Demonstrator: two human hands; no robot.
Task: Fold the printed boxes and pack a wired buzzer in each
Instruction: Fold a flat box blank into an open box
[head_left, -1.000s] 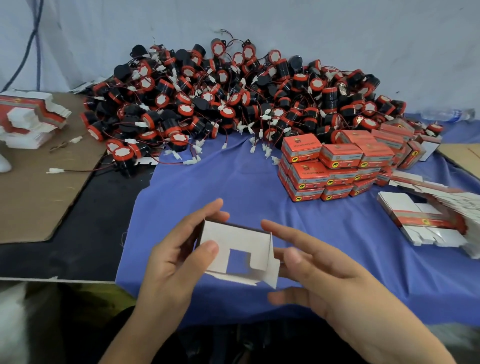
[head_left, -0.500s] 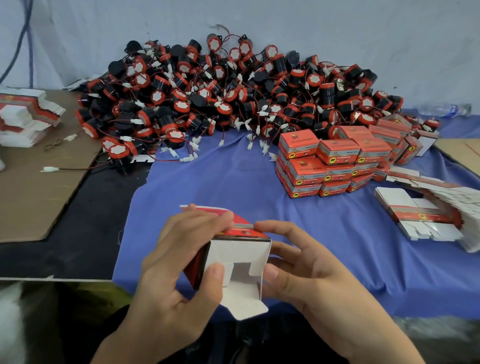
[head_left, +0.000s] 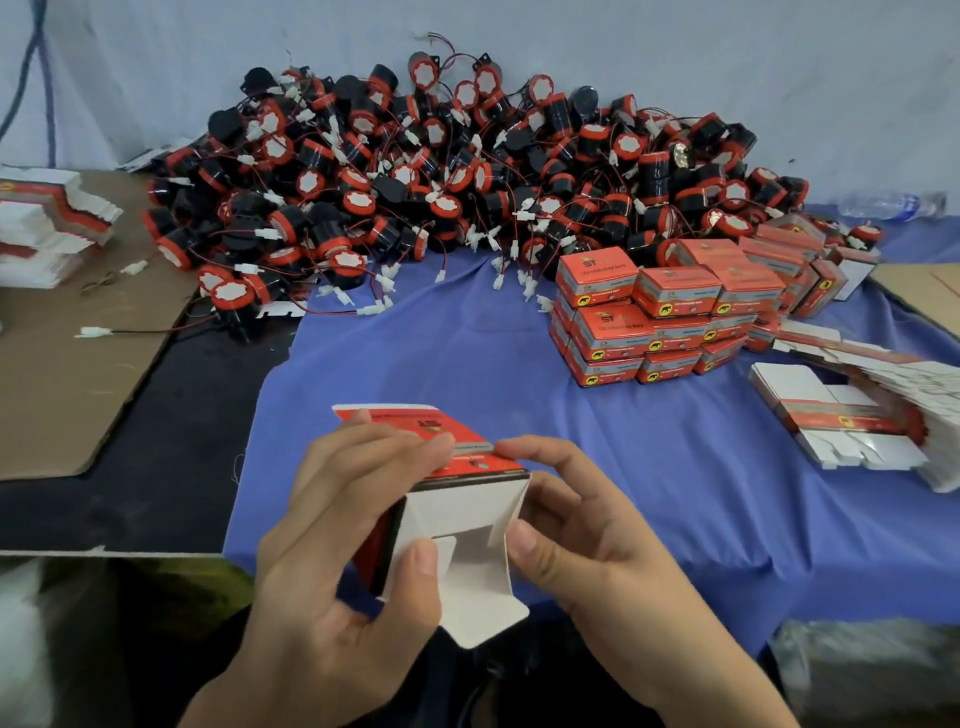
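Left hand (head_left: 332, 525) grips half-folded box (head_left: 457, 525), thumb on white flap; right hand (head_left: 587, 540) pinches box's right edge. Buzzer pile (head_left: 441, 182) behind box, well apart.

Blue cloth (head_left: 467, 364) beside brown cardboard (head_left: 62, 374) — a plastic bottle (head_left: 891, 203) far back.

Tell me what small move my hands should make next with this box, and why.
Probably fold the long white flap and tuck it in, closing this end of the box. The left hand and right hand grip the box, its near end gapes with flaps loose, and it needs a closed end before a buzzer goes in.
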